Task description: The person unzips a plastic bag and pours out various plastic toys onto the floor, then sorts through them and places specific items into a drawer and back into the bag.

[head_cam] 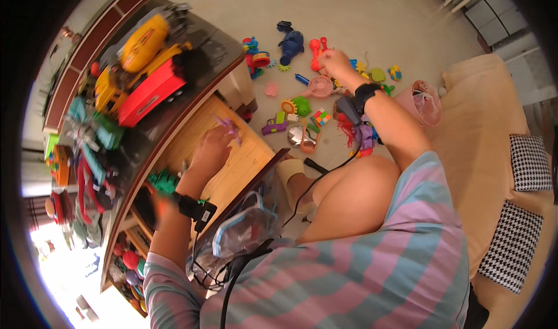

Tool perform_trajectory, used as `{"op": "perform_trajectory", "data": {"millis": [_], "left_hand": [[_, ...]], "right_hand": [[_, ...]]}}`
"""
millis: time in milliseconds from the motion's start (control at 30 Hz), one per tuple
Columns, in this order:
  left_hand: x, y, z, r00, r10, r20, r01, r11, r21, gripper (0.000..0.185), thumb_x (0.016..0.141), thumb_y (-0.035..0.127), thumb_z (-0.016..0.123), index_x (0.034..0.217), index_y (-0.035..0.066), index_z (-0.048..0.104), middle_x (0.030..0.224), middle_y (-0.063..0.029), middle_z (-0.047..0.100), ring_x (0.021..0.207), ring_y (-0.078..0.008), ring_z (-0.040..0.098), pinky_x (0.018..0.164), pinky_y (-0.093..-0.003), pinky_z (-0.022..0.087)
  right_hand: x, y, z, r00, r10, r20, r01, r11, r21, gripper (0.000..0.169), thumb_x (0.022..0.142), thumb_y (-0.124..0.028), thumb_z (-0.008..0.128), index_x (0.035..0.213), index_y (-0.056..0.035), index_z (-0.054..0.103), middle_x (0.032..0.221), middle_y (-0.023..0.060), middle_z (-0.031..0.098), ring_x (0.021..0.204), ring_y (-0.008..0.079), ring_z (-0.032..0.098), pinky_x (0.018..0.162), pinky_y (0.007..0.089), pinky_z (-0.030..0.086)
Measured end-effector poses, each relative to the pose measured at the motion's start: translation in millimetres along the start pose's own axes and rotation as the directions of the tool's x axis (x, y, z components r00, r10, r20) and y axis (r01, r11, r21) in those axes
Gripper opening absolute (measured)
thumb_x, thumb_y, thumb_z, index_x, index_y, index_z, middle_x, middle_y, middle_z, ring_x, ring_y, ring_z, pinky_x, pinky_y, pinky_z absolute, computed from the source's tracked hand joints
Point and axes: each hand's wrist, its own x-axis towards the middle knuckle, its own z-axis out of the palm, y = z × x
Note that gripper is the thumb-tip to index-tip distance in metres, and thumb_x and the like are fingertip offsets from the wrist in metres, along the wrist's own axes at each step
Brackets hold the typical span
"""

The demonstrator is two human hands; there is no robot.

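Inside an open wooden drawer (244,159), my left hand (211,152) has its fingertips on a small purple plastic toy (227,126). A dark green toy (163,181) lies in the drawer behind my wrist, partly hidden. My right hand (335,64) reaches out over the floor with bent fingers beside a red plastic toy (314,55). Blur and the hand itself hide whether it grips anything. Below it are a pink handheld fan (320,86), a blue toy piece (302,79) and a grey toy hair dryer (348,109).
Scattered on the floor are a puzzle cube (321,117), a purple-green toy gun (275,124) and a dark blue toy animal (291,46). A pink bin (423,104) stands by the sofa (475,154). Toy trucks (150,91) fill the cabinet top. Cables hang from my wrist straps.
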Motion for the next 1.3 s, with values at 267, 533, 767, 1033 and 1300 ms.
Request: {"op": "perform_trajectory", "data": {"millis": [267,533,767,1033,1300], "left_hand": [[10,-29,44,0.955,-0.265,0.134,0.273,0.961,-0.042,0.025,0.068,0.006,0.063,0.091,0.012,0.062,0.093,-0.0086,0.053,0.095,-0.0310,0.050,0.086,-0.0451,0.041],[0,-13,-8,0.947,-0.293,0.132,0.310,0.940,-0.139,0.026,0.071,-0.007,0.052,0.091,0.005,0.063,0.112,-0.0121,0.057,0.119,-0.0298,0.046,0.091,-0.0355,0.042],[72,63,33,0.925,-0.314,0.212,0.354,0.515,-0.780,0.014,0.086,-0.003,0.049,0.094,-0.001,0.061,0.096,-0.0074,0.061,0.093,-0.0134,0.057,0.081,-0.0247,0.045],[60,64,46,0.840,-0.429,0.331,0.445,0.196,-0.874,0.010,0.090,0.004,0.051,0.096,0.001,0.058,0.094,-0.0041,0.062,0.091,-0.0110,0.056,0.083,-0.0241,0.043],[57,65,54,0.885,-0.351,0.305,0.406,0.264,-0.875,0.011,0.090,0.001,0.051,0.098,0.000,0.059,0.096,-0.0044,0.060,0.092,-0.0116,0.056,0.083,-0.0235,0.044]], "right_hand": [[-54,210,61,0.902,0.238,-0.359,-0.218,0.971,0.095,0.021,0.076,-0.014,0.063,0.091,-0.0006,0.064,0.080,0.0101,0.063,0.070,0.0185,0.060,0.064,0.0307,0.048],[-84,212,69,0.897,-0.245,-0.368,0.081,0.910,-0.407,0.031,0.070,-0.021,0.070,0.095,-0.0043,0.063,0.090,0.0137,0.059,0.085,0.0316,0.055,0.080,0.0395,0.043],[-16,184,130,0.984,-0.139,0.108,0.163,0.949,-0.269,0.026,0.070,-0.018,0.068,0.091,-0.0040,0.065,0.089,0.0142,0.062,0.085,0.0309,0.058,0.077,0.0382,0.045],[-53,188,79,0.888,0.434,-0.151,-0.171,0.617,0.768,0.014,0.085,-0.014,0.060,0.087,0.0001,0.061,0.075,0.0030,0.059,0.064,0.0082,0.054,0.056,0.0217,0.044],[-69,225,55,0.819,0.413,-0.398,-0.211,0.863,0.460,0.028,0.082,-0.014,0.065,0.102,0.0030,0.057,0.095,0.0077,0.060,0.080,0.0158,0.057,0.072,0.0307,0.049]]}}
